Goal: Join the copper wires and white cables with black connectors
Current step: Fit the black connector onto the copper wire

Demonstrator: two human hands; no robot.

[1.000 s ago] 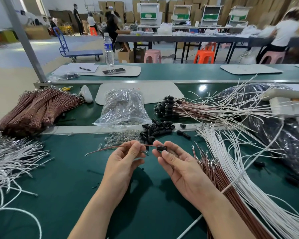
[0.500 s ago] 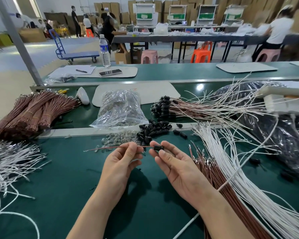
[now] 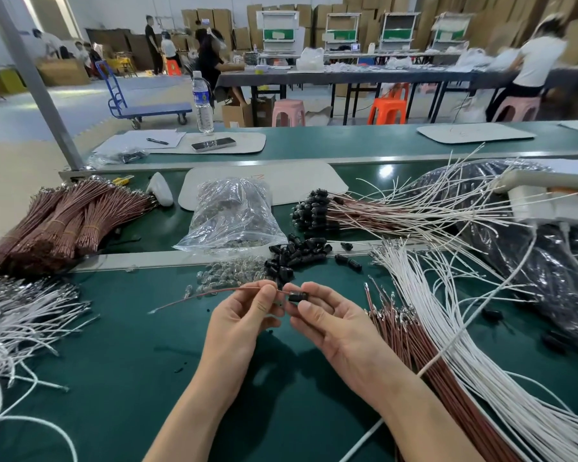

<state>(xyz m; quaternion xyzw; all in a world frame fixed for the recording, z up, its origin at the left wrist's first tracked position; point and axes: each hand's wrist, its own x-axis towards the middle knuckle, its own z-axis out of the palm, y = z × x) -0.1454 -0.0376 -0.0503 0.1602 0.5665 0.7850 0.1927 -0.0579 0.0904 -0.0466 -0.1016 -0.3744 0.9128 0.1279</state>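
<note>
My left hand (image 3: 244, 323) pinches a thin copper-brown wire (image 3: 211, 294) that trails off to the left above the green mat. My right hand (image 3: 327, 323) pinches a small black connector (image 3: 297, 296) between thumb and fingers, right at the wire's near end. Loose black connectors (image 3: 294, 256) lie piled just beyond my hands. Copper wires (image 3: 411, 338) and white cables (image 3: 447, 315) fan out on the right. Finished joined wires with black connectors (image 3: 317, 211) lie further back.
A clear bag of small parts (image 3: 232, 216) and loose glass bulbs (image 3: 227, 273) sit beyond my hands. Bundled copper wires (image 3: 64, 221) and white cables (image 3: 17, 321) lie on the left. A black plastic bag (image 3: 548, 261) and white power strip (image 3: 548, 205) are on the right.
My hands have drawn slightly closer together, bringing the wire's end up to the connector. The wire's free end now droops lower to the left.
</note>
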